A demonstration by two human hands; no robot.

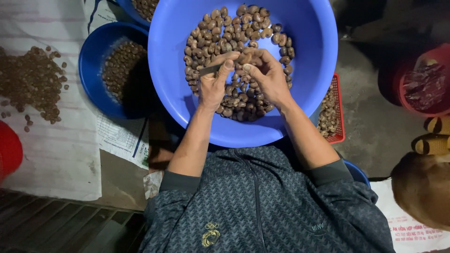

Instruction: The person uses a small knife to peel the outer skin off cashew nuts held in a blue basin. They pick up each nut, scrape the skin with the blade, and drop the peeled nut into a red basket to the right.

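Concrete floor under us: our left hand (pixel 213 84) grips a knife (pixel 211 69), our right hand (pixel 267 75) pinches one nut (pixel 243 58) over the basin (pixel 309 70); most nuts (pixel 234 37) there look unpeeled.

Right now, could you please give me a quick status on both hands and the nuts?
Left hand gripping a small grey blade. Right hand pinching one brown nut against it. Both over the big blue plastic basin of brown nuts. Nothing in the way.
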